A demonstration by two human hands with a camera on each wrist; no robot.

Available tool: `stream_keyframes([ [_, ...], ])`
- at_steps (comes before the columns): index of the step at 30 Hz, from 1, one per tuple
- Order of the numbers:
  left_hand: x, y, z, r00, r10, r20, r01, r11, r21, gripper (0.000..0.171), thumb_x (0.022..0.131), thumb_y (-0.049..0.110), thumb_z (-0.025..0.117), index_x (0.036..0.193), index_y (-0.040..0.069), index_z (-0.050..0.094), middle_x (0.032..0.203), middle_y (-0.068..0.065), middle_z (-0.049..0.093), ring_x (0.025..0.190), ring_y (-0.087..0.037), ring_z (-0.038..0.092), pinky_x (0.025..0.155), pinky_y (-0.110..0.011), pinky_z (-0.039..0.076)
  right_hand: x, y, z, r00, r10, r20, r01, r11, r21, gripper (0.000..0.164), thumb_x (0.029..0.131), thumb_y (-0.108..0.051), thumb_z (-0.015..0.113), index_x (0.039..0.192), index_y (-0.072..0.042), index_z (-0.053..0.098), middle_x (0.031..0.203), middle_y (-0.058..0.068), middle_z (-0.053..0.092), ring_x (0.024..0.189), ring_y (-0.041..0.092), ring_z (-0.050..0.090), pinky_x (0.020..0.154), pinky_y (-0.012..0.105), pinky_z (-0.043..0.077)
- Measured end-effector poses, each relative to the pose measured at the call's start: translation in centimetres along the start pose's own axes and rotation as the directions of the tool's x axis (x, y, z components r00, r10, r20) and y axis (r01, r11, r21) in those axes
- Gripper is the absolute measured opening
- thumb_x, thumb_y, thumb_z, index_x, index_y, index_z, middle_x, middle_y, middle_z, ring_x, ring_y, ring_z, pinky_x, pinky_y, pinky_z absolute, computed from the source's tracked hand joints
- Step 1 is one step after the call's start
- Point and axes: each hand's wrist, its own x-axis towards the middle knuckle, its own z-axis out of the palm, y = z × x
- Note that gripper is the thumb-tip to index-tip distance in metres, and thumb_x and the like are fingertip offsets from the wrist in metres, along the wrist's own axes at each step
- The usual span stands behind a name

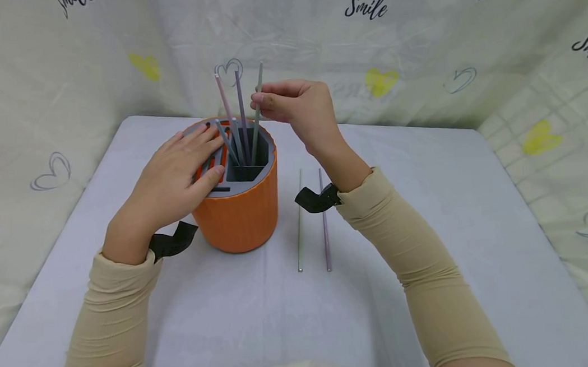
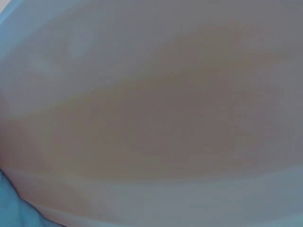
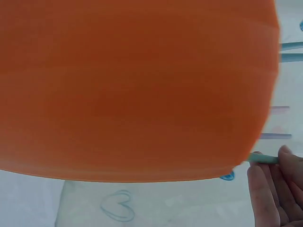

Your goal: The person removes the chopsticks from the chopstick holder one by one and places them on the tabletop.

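My right hand [image 1: 301, 107] pinches a pale green chopstick [image 1: 255, 138] near its upper end; its lower part stands inside the orange holder [image 1: 241, 226] with a grey slotted top. In the right wrist view, fingertips and thumb grip that green chopstick [image 3: 263, 158] beyond the holder's wall. My left hand [image 1: 171, 165] rests with its fingers spread on the left of the holder's top, partly hiding the slots. Beside the right hand's chopstick, a pink chopstick [image 1: 223, 98], a purple chopstick [image 1: 240, 100] and two shorter-looking blue ones lean in the same compartment.
Right of the holder, a green chopstick [image 1: 300, 228] and a purple chopstick [image 1: 325, 232] lie on the white table [image 1: 262, 320]. A patterned cloth [image 1: 417, 41] hangs behind. The left wrist view is blurred, filled by a pale surface.
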Motion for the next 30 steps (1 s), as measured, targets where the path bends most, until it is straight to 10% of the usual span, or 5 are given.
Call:
stream_keyframes([
  [23,0.1,-0.1,0.0,1.000,0.001,0.000,-0.001,1.000,0.000,0.054,0.101,0.031,0.044,0.150,0.007,0.044,0.161,-0.012,0.035,0.154,-0.029,0.023,0.128,-0.047,0.012,-1.5,-8.4,-1.7,0.937,-0.313,-0.156,0.339,0.922,0.189,0.010,0.083,0.006,0.074,0.093,0.008,0.075,0.081,0.014,0.075,0.081,0.026,0.074,0.089,0.035,0.061],
  [30,0.1,-0.1,0.1,1.000,0.001,-0.001,-0.001,1.000,-0.004,0.054,0.101,0.031,0.044,0.150,0.007,0.044,0.161,-0.012,0.035,0.154,-0.028,0.024,0.128,-0.047,0.012,-1.9,-9.7,-3.5,0.895,-0.360,-0.263,0.430,0.852,0.300,0.009,0.082,0.008,0.073,0.090,0.012,0.072,0.079,0.019,0.070,0.077,0.031,0.068,0.089,0.037,0.062],
])
